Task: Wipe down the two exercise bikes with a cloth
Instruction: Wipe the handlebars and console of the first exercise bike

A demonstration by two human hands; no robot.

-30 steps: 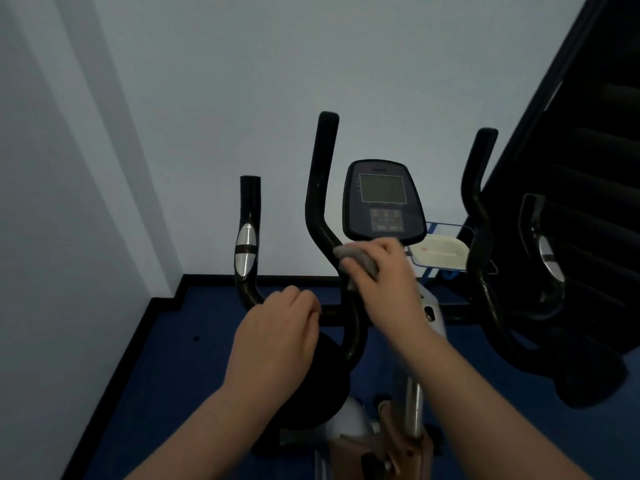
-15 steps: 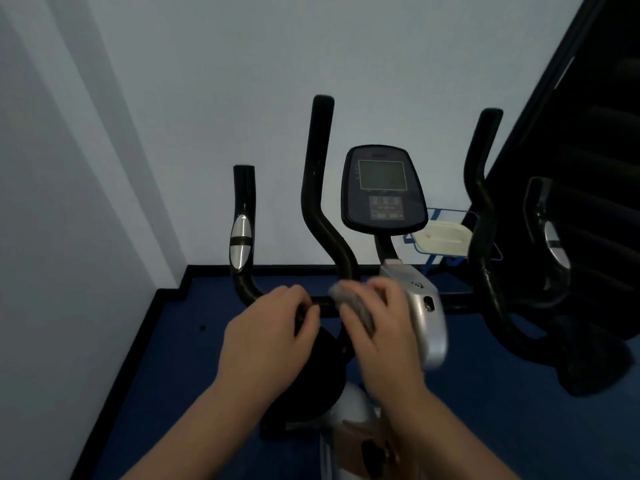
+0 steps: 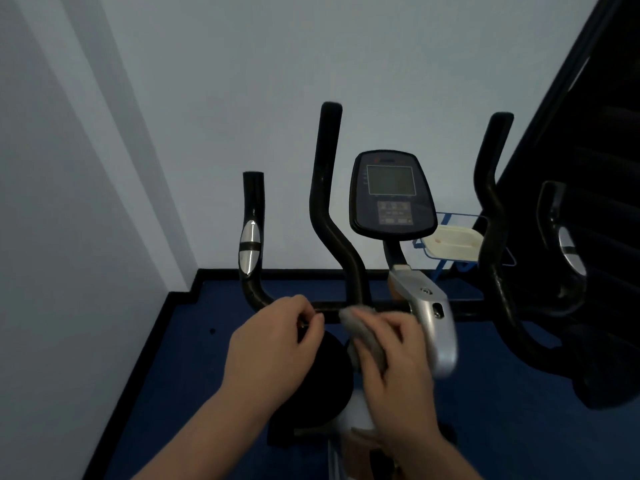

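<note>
While the left hand (image 3: 273,344) curls its fingers around the black crossbar (image 3: 332,311) of the exercise bike (image 3: 429,327), the right hand (image 3: 398,362) holds a grey cloth (image 3: 363,336) bunched under its fingers. The cloth sits low now, touching the spot where the tall black handle (image 3: 325,202) meets the crossbar, just beside the silver post (image 3: 433,327).

A second ago the cloth was higher up, right under the screen box (image 3: 391,195). Half a second ago it had slid down to the crossbar, and it is in about the same place now. The right hand looks a bit blurry, so it is likely rubbing. The left hand has not moved from the bar. It seems to be keeping the bike steady.

So the wiping has gone from the part near the screen down to the bars. That looks like one more bit of this bike getting clean. The curved side grip (image 3: 251,244) with the shiny silver patch on the left and the black handle (image 3: 491,202) on the right may need wiping too, but I cannot tell if they are clean. I can only see one bike clearly, so there is probably a lot of the job left.

Behind the bike a white tray (image 3: 453,242) sits on a blue rack (image 3: 440,268) by the wall. The floor (image 3: 173,393) is dark blue.
</note>
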